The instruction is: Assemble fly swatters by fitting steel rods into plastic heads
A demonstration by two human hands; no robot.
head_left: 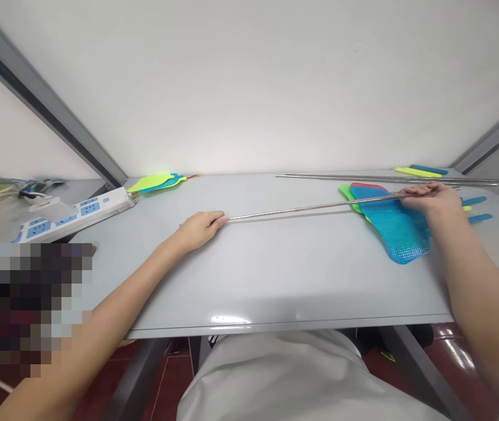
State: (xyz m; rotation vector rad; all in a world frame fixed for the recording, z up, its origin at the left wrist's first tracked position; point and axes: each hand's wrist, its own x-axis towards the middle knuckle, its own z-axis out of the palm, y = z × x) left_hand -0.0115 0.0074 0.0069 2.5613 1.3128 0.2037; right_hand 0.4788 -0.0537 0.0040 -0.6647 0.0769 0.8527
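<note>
While the left hand (203, 228) and right hand (429, 197), fingers closed, grip a metal rod (293, 210) above the worktop (275, 275) and blue mesh paddle (401, 234), it appears unattached; further rods (363, 178) lie unheld behind.

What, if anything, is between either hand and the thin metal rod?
Nothing visible: the left hand and right hand both grip the thin metal rod directly. The blue mesh piece near the right hand lies under the rod's line, not between hand and rod.
</note>
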